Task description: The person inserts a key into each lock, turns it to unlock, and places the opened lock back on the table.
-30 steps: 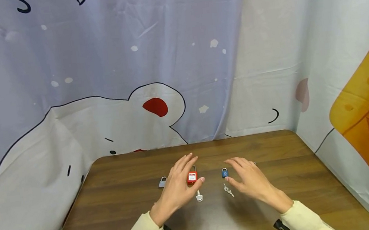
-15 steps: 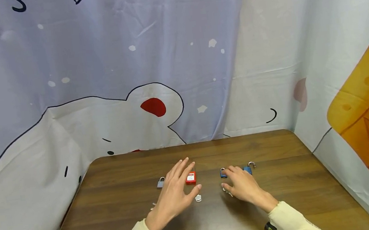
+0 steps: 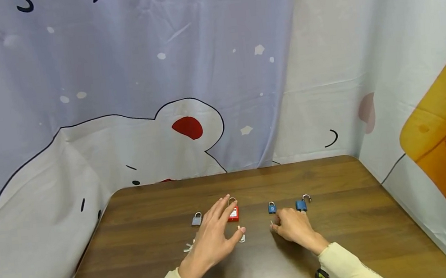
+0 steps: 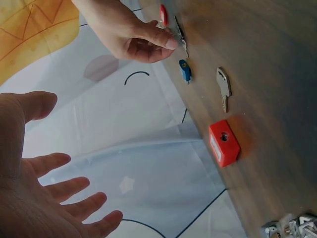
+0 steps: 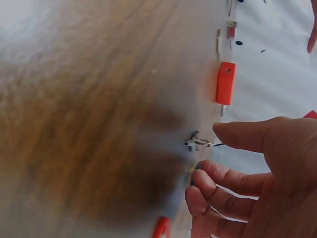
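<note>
The right hand (image 3: 295, 226) is low over the wooden table (image 3: 156, 205), its thumb and bent fingers apart on either side of a small set of silver keys (image 5: 198, 142) near the small blue padlock (image 3: 272, 208); whether the fingers touch the keys cannot be told. The left hand (image 3: 212, 239) hangs with fingers spread and nothing held, between a grey padlock (image 3: 196, 220) and a red padlock (image 3: 234, 215), while a larger blue padlock (image 3: 301, 205) lies just beyond the right hand.
</note>
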The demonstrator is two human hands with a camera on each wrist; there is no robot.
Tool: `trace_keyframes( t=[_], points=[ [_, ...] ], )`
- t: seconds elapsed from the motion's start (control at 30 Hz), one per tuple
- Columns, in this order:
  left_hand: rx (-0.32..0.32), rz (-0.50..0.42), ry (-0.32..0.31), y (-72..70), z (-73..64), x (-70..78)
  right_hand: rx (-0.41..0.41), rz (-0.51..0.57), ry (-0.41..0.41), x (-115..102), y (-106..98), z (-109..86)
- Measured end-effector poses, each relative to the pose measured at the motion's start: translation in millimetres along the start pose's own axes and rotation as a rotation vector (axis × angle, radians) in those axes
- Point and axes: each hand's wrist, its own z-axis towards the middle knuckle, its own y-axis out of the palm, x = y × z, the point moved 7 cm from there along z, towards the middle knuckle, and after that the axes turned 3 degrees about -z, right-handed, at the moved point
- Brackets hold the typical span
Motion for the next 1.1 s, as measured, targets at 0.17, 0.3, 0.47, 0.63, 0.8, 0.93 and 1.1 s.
trace_keyframes(
  t=[0.17, 0.3, 0.47, 0.63, 0.8, 0.93, 1.1],
  points=[
    [-0.018, 0.01, -0.01, 1.6, -4.4, -0.5, -0.032, -0.003, 0.029, 2.3, 6.5, 0.8],
    [-0.014, 0.01, -0.005, 2.7, -5.8, -1.1, -0.031, -0.005, 0.019, 2.2, 9.5, 1.5],
    [-0.007, 0.005, 0.015, 4.1, -6.8, -1.2, -0.027, -0.004, 0.022, 2.8, 11.3, 1.9],
    [-0.011, 0.012, 0.01, 5.1, -8.1, -2.1, -0.038, 0.007, 0.037, 2.7, 13.1, 2.2],
    [-0.019, 0.013, 0.0, 6.3, -9.3, -2.7, -0.042, 0.017, 0.049, 1.7, 15.4, 3.1],
    [-0.024, -0.01, 0.0, 8.0, -9.8, -2.7, -0.044, 0.004, 0.056, 2.6, 18.3, 4.6],
    [-0.025, -0.024, -0.002, 9.1, -10.3, -3.4, -0.063, -0.002, 0.075, 3.5, 19.9, 6.0]
  ],
)
